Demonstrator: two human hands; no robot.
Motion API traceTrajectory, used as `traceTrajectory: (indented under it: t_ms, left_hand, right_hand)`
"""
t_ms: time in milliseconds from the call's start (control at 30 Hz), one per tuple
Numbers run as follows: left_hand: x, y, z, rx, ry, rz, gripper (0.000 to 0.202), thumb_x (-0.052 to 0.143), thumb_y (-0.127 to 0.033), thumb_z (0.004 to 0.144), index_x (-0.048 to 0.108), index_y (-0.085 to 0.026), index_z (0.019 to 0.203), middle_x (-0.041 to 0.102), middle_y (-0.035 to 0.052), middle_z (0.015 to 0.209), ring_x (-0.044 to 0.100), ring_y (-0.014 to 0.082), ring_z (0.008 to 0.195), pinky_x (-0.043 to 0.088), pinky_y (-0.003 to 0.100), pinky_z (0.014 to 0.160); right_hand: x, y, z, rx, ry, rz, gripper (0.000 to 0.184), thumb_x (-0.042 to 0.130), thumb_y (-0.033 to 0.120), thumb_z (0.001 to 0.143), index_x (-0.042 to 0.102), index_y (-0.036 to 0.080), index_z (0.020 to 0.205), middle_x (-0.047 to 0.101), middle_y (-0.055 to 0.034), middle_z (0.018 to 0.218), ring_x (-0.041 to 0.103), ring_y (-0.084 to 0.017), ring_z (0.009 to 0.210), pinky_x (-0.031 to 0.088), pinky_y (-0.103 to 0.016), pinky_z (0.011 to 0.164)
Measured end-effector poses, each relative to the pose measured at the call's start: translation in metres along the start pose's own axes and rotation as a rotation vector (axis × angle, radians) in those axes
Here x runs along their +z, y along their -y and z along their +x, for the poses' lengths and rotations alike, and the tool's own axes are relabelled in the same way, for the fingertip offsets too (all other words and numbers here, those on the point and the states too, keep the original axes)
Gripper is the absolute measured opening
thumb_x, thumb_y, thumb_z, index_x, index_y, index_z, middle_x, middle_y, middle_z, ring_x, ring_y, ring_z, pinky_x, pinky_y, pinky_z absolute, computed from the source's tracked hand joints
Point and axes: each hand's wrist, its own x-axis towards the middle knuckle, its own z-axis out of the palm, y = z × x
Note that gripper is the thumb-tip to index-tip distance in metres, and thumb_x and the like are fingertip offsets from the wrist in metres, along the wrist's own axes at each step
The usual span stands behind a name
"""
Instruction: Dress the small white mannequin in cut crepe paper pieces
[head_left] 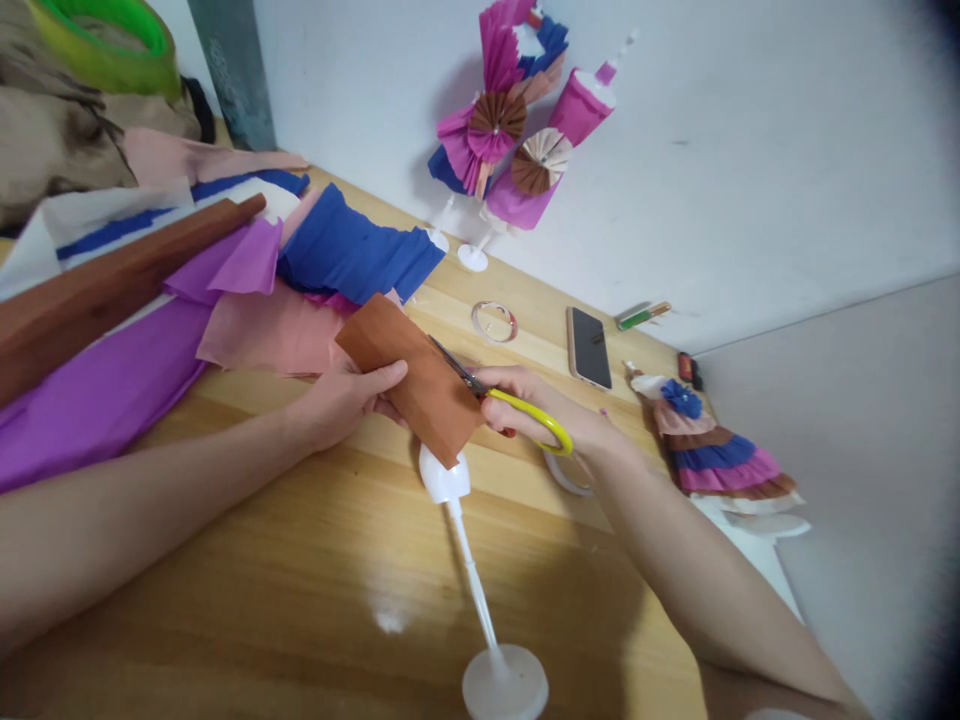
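Note:
My left hand (pixel 346 398) grips a folded piece of brown crepe paper (pixel 409 380) by its near edge, above the wooden table (pixel 300 570). My right hand (pixel 536 405) is closed around yellow-handled scissors (pixel 510 400), whose dark blades touch the paper's right edge. A white doll stand (pixel 480 590) lies on the table under the paper, its round base toward me.
Crepe paper sheets in purple (pixel 97 390), pink, blue (pixel 352 250) and a brown roll (pixel 105 285) cover the left side. A tape ring (pixel 494 321), a phone (pixel 589 347) and a pen lie further back. Paper-dressed figures (pixel 510 140) stand by the wall; another dressed figure (pixel 712 455) lies at right.

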Motion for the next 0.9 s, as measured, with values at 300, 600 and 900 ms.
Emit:
traceTrajectory:
  t_ms: [300,600,900]
  left_hand:
    - [-0.0008,0.0015,0.0014,0.007,-0.006,0.001,0.037,0.078,-0.031,0.073,0.064,-0.014,0.102,0.072,0.0098,0.092,0.067,0.0196,0.073,0.052,0.025,0.051]
    - [0.0008,0.0003,0.0004,0.004,-0.006,-0.001,0.034,0.078,-0.031,0.073,0.064,-0.014,0.099,0.072,0.0083,0.089,0.067,0.0193,0.073,0.053,0.026,0.053]
    - [-0.0002,0.0010,0.0008,0.001,-0.005,-0.022,0.036,0.079,-0.030,0.072,0.062,-0.014,0.100,0.071,0.0068,0.087,0.066,0.0185,0.072,0.052,0.025,0.051]
  right_hand:
    - [0.0059,0.0008,0.0035,-0.021,-0.030,0.044,0.046,0.056,0.062,0.085,0.044,0.020,0.070,0.033,0.0048,0.066,0.033,-0.009,0.058,0.026,-0.024,0.051]
    - [0.0055,0.0017,0.0059,-0.044,-0.038,0.068,0.047,0.058,0.063,0.082,0.046,0.020,0.069,0.033,0.0058,0.063,0.032,-0.009,0.055,0.024,-0.025,0.050]
    - [0.0064,0.0034,0.0080,-0.080,-0.041,0.062,0.050,0.058,0.065,0.082,0.045,0.020,0.067,0.034,0.0053,0.062,0.031,-0.009,0.056,0.025,-0.025,0.051]
